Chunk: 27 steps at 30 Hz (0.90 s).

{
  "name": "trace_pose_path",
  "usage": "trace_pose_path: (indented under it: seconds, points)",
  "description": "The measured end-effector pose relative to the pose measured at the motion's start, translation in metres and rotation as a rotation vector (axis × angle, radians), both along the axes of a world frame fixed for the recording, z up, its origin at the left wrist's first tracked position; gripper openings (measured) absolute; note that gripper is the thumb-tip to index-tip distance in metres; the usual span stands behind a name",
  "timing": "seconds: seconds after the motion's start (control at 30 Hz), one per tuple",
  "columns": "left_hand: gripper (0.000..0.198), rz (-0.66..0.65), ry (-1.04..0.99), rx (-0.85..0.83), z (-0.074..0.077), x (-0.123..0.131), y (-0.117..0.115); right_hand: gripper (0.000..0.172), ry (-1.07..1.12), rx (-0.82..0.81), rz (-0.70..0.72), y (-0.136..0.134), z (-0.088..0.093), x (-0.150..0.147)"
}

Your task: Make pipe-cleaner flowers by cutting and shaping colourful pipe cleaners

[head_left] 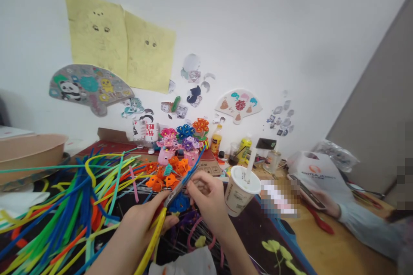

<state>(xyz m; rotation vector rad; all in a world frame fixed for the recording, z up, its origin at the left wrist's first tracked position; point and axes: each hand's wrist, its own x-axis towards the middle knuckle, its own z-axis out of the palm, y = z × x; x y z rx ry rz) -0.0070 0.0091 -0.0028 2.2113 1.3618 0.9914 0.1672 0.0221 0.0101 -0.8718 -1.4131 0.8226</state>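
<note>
My left hand (150, 215) is closed around a hand tool (172, 195) with a metal head and a long curved yellow handle. Whether it is pliers or scissors I cannot tell. A blue pipe cleaner (197, 162) slants up and right from the tool's metal end. My right hand (204, 193) pinches the blue pipe cleaner close to that end, its fingers bent together. Below the hands lie a blue pipe-cleaner flower (179, 203) and purple pieces (190, 219). Just behind them sit orange pipe-cleaner flowers (172, 172).
Loose coloured pipe cleaners (67, 215) cover the left side. A white cup (242, 191) with a straw stands right of my right hand. Potted pipe-cleaner flowers (185, 137) and bottles (216, 139) line the back. At right, another person's hand (329, 205) holds a phone (306, 191).
</note>
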Motion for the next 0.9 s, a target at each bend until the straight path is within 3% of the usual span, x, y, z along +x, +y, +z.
trace_pose_path:
  seconds: [0.17, 0.37, 0.5, 0.6, 0.67, 0.9]
  points:
    - [0.036, -0.010, 0.004, -0.037, -0.001, -0.001, 0.002, 0.019, -0.023, 0.026, -0.006, 0.001, -0.001, 0.000]
    - [0.043, -0.084, 0.094, 0.010, -0.013, -0.007, 0.008, 0.017, 0.036, -0.030, 0.105, 0.005, 0.000, 0.007]
    - [0.042, -0.046, 0.039, 0.043, -0.022, -0.008, 0.010, 0.022, 0.061, -0.032, 0.152, 0.007, 0.001, 0.010]
    - [0.049, -0.118, 0.000, 0.023, -0.025, -0.009, 0.012, 0.024, 0.093, -0.021, 0.123, 0.006, 0.001, 0.008]
    - [0.052, -0.157, -0.008, -0.004, -0.024, -0.010, 0.012, 0.024, 0.116, -0.018, 0.104, 0.005, 0.000, 0.005]
    - [0.036, -0.013, -0.091, 0.081, -0.011, 0.001, 0.005, 0.021, 0.160, -0.082, 0.170, 0.006, -0.007, -0.001]
